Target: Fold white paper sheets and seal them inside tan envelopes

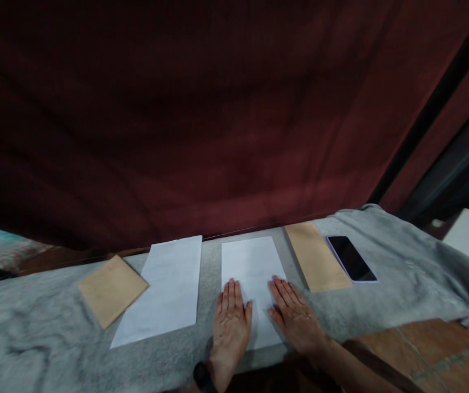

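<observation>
A white sheet of paper lies flat before me, its long side running away from me. On its left edge rests my left hand, palm down with the fingers stretched out and a dark band at the wrist. My right hand lies flat over the right edge, fingers straight and thumb apart. Neither hand grips anything. To the left is a second white sheet, partly overlapped by a square brown paper piece. Right of my hands lies a longer brown paper piece.
A phone with a dark screen and a pale purple edge lies beside the longer brown piece. Grey cloth covers the narrow surface. Behind hangs a dark red curtain. Tiled floor shows at the lower right.
</observation>
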A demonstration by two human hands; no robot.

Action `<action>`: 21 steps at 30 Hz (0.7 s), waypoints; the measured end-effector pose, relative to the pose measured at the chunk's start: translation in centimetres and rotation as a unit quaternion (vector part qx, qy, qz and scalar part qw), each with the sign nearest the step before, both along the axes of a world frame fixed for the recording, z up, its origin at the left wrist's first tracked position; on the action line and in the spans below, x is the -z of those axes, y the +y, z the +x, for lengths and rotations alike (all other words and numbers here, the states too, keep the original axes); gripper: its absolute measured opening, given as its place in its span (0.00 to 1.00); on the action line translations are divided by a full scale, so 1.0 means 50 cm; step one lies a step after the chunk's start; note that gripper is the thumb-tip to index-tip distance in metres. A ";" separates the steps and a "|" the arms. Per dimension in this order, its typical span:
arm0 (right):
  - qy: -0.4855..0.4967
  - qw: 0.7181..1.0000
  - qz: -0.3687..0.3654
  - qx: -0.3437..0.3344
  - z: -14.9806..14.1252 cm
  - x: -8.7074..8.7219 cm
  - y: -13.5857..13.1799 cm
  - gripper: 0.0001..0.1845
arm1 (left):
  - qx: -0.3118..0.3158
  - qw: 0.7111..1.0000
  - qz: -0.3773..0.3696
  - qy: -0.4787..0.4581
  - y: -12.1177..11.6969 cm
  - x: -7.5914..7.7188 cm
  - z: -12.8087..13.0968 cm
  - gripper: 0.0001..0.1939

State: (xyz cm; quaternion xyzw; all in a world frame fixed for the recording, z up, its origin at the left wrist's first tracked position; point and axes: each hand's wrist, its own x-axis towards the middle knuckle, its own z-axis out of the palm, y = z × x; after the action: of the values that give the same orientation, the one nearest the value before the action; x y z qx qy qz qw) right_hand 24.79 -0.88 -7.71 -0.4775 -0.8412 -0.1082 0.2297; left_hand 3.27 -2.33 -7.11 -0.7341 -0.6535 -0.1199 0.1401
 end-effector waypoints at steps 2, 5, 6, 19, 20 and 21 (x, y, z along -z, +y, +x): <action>-0.003 1.000 -0.016 -0.010 0.005 -0.009 0.002 0.31 | -0.010 1.000 -0.015 0.000 0.001 -0.012 0.001 0.28; 0.006 0.998 -0.058 -0.003 0.001 -0.026 0.013 0.26 | -0.006 1.000 -0.022 -0.016 0.024 -0.035 0.013 0.27; 0.014 0.997 -0.073 0.005 -0.003 -0.033 0.020 0.26 | 0.008 0.999 -0.020 -0.025 0.037 -0.042 0.019 0.27; 0.053 0.992 -0.110 0.017 -0.069 -0.052 0.183 0.29 | 0.066 0.993 -0.083 -0.053 0.223 -0.053 0.056 0.27; 0.041 0.993 -0.107 0.012 -0.074 -0.041 0.187 0.28 | 0.060 0.993 -0.093 -0.051 0.227 -0.047 0.054 0.27; 0.030 0.994 -0.102 0.007 -0.079 -0.029 0.189 0.27 | 0.053 0.992 -0.099 -0.051 0.231 -0.041 0.052 0.27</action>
State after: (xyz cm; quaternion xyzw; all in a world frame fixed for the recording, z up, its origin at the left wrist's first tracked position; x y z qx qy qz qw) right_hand 20.85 8.58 -6.25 -0.5072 -0.8372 -0.0086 0.2042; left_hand 5.87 9.21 -5.06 -0.7706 -0.6289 -0.0995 0.0266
